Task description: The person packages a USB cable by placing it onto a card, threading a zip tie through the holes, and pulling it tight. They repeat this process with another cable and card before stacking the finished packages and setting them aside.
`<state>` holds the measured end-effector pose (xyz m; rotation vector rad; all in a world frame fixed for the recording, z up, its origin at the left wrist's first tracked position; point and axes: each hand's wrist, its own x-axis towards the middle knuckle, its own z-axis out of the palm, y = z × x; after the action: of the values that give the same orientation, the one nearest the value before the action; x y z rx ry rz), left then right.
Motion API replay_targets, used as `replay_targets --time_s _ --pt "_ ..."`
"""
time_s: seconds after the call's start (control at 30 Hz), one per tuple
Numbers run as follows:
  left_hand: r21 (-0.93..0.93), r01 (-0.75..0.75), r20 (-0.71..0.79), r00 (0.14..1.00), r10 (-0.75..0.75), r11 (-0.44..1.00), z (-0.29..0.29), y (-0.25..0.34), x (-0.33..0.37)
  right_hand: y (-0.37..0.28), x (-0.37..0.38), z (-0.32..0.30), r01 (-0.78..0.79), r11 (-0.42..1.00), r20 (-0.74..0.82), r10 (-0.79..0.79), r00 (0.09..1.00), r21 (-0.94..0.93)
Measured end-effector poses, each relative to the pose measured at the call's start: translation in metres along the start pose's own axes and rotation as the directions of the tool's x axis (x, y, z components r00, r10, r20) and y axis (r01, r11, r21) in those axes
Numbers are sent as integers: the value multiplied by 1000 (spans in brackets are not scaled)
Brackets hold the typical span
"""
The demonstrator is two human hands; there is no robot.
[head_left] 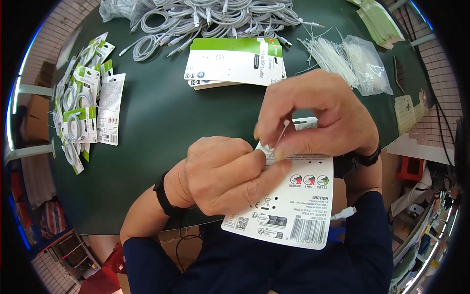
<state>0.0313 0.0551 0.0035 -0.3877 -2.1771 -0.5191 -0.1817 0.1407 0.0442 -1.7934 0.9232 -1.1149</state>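
Observation:
A white cardboard packaging card [284,228] is held above the table's near edge with its printed back facing up. My left hand [220,174] is closed on the card's left side, thumb and fingertips pressed near small punched holes. My right hand [325,110] is curled over the card's upper part, thumb and finger pinching a thin white cable tie [281,133] whose small head sticks up. A white cable plug [344,213] pokes out from behind the card's right edge; the rest of that cable is hidden.
Coiled white cables [215,19] heap at the back. Before them lies a stack of green and white cards [220,61]. Loose cable ties [330,59] and a clear bag [369,66] sit back right, near green-white papers [379,24]. Carded cables [81,105] pile at left.

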Motion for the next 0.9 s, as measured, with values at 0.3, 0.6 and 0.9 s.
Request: replay_targets --time_s 0.3,0.6,0.9 --pt "-502 552 -371 558 -743 666 9 -13 7 6 3 -2 250 925 -674 -379 634 -286" --pt "-857 345 -295 278 -914 382 16 -46 38 25 20 28 196 370 -97 -641 761 -908" --pt "-851 288 -359 292 -887 439 37 -48 42 41 13 26 30 234 -125 -617 777 -972"
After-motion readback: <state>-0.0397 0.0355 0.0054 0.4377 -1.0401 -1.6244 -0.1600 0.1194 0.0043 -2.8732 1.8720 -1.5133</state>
